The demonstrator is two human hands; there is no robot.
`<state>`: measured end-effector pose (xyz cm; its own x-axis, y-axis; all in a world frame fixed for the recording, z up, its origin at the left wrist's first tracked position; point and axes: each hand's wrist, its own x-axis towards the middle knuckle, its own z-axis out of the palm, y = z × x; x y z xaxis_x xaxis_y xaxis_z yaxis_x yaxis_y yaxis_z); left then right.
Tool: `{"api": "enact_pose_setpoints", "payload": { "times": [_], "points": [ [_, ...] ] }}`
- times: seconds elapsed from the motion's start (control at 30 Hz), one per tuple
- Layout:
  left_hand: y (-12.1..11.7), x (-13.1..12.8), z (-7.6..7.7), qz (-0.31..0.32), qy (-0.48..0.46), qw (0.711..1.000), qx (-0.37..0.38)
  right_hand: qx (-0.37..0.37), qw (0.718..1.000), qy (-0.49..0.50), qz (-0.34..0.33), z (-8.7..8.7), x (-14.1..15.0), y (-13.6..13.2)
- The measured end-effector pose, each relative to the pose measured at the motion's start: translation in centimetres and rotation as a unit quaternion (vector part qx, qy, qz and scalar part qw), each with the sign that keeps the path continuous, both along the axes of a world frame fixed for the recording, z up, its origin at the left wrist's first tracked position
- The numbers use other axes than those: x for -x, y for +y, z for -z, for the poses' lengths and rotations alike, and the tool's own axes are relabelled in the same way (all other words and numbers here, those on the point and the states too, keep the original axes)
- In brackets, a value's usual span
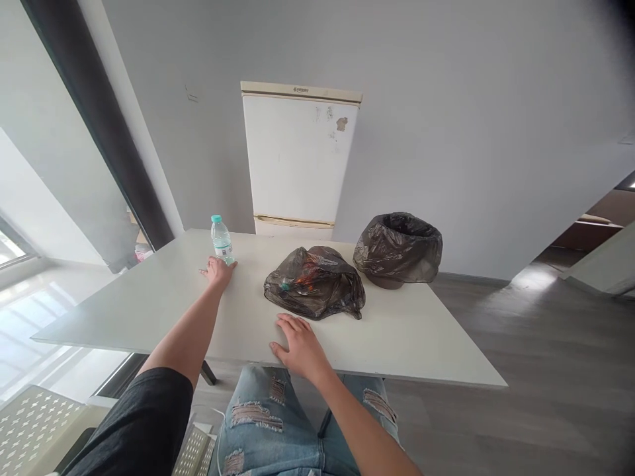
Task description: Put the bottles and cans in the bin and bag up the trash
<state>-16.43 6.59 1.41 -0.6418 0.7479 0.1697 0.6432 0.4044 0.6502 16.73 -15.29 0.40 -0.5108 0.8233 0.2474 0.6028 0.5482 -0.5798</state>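
Observation:
A clear plastic water bottle (221, 239) with a turquoise cap stands upright on the far left of the white table (397, 344). My left hand (219, 272) reaches out to its base, thumb on the right and fingers spread on the left; whether it touches the bottle is hard to tell. My right hand (301, 345) rests palm down near the front edge, fingers stretched and holding nothing. Just beyond it lies a dark, see-through plastic bag (317, 284) with orange and green things inside, not clear enough to name.
A bin lined with a black bag (397, 248) stands at the table's back right. Behind the table is a white refrigerator (300, 158) against the grey wall. A pale perforated plastic chair or crate (34, 423) is at lower left. My legs are under the front edge.

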Motion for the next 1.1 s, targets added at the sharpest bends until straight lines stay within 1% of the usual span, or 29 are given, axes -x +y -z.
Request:
{"api": "enact_pose_setpoints", "payload": {
  "times": [0.1,0.17,0.2,0.23,0.27,0.3,0.33,0.37,0.4,0.43,0.5,0.57,0.63,0.7,0.73,0.77,0.83,0.93,1.0,1.1],
  "points": [
    [-1.9,-0.9,0.1,-0.001,0.008,1.0,-0.01,0.003,1.0,0.007,0.002,-0.1,0.1,0.0],
    [-3.5,-2.1,0.1,-0.004,0.022,0.999,-0.024,0.007,1.0,0.009,0.007,-0.1,0.2,0.0],
    [-4.2,-3.0,0.0,0.003,0.034,0.999,-0.042,0.009,1.0,0.009,0.009,-0.1,0.2,0.0],
    [-4.8,-4.0,-0.2,0.026,0.038,0.996,-0.075,0.008,1.0,0.01,0.01,-0.1,0.2,0.0],
    [-5.3,-5.1,-0.4,0.07,0.023,0.99,-0.116,0.004,1.0,0.012,0.011,0.0,0.2,0.1],
    [-5.5,-6.3,-0.6,0.13,-0.009,0.979,-0.155,-0.001,1.0,0.015,0.01,0.0,0.2,0.2],
    [-5.6,-7.5,-0.8,0.195,-0.051,0.962,-0.185,-0.006,1.0,0.018,0.008,0.1,0.2,0.3],
    [-5.6,-8.8,-0.9,0.252,-0.097,0.942,-0.201,-0.011,1.0,0.021,0.009,0.1,0.3,0.3],
    [-5.5,-10.0,-0.9,0.294,-0.136,0.924,-0.202,-0.014,1.0,0.024,0.01,0.2,0.3,0.4],
    [-5.3,-11.0,-0.7,0.316,-0.16,0.915,-0.192,-0.014,0.999,0.027,0.012,0.3,0.3,0.4],
    [-5.0,-12.7,0.0,0.315,-0.178,0.914,-0.183,-0.015,0.999,0.04,0.013,0.5,0.4,0.2],
    [-5.0,-13.7,0.9,0.299,-0.195,0.914,-0.192,-0.029,0.996,0.078,0.028,0.4,0.1,-0.1],
    [-5.2,-14.0,1.8,0.289,-0.209,0.913,-0.2,-0.067,0.985,0.126,0.093,0.1,-0.7,0.2],
    [-5.5,-14.0,2.4,0.299,-0.218,0.908,-0.199,-0.106,0.968,0.138,0.181,-0.7,-2.1,1.4],
    [-5.6,-13.9,2.5,0.311,-0.22,0.904,-0.194,-0.115,0.962,0.12,0.215,-1.2,-2.9,2.5],
    [-5.8,-13.8,2.5,0.326,-0.222,0.9,-0.187,-0.11,0.963,0.09,0.229,-1.7,-3.7,3.9],
    [-5.8,-13.8,2.5,0.355,-0.222,0.892,-0.173,-0.078,0.973,0.024,0.215,-2.6,-5.0,6.9],
    [-5.6,-13.8,2.4,0.377,-0.223,0.884,-0.164,-0.075,0.98,0.022,0.18,-3.1,-5.9,10.8],
    [-5.5,-13.8,2.4,0.381,-0.229,0.88,-0.167,-0.099,0.976,0.054,0.185,-2.8,-6.1,12.1],
    [-5.5,-13.8,2.4,0.385,-0.248,0.872,-0.174,-0.149,0.965,0.104,0.187,-1.9,-6.4,12.6]
  ]
}}
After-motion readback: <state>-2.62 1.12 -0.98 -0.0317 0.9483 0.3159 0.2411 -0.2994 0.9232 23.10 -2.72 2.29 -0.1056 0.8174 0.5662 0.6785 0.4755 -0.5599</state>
